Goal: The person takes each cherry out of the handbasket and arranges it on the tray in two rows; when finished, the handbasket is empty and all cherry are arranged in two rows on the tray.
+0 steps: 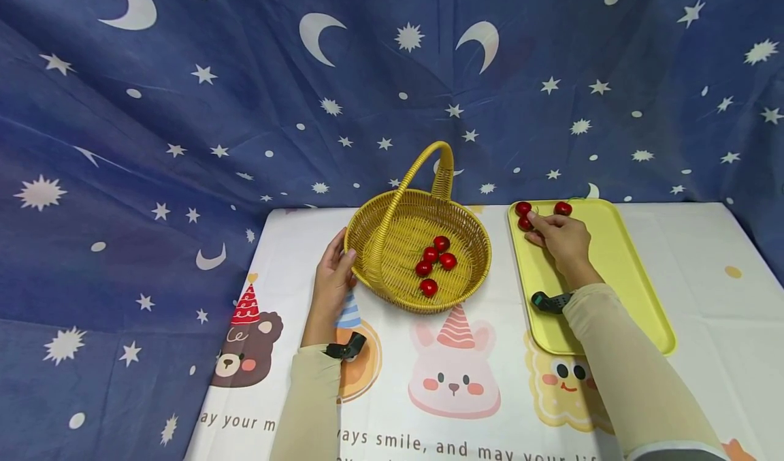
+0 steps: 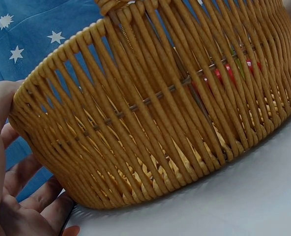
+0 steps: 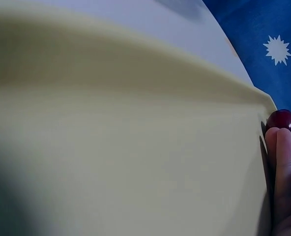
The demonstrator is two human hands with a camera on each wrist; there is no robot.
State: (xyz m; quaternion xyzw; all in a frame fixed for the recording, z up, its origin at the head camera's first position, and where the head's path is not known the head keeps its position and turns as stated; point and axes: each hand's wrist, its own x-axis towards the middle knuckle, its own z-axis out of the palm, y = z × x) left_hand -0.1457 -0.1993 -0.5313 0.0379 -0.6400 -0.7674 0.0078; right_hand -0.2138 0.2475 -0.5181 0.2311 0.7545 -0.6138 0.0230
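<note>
My left hand grips the left rim of a yellow wicker basket, thumb at the rim and fingers along the outer wall. Inside the basket lie several red cherries. My right hand is over the far left part of a yellow tray. Its fingertips pinch a cherry near the tray's edge. Right by it sits another cherry, and a further cherry with a stem lies a little to the right on the tray.
The basket's arched handle rises above it. A white printed cloth covers the table. Behind the table hangs a dark blue curtain with stars and moons, close to the far sides of basket and tray.
</note>
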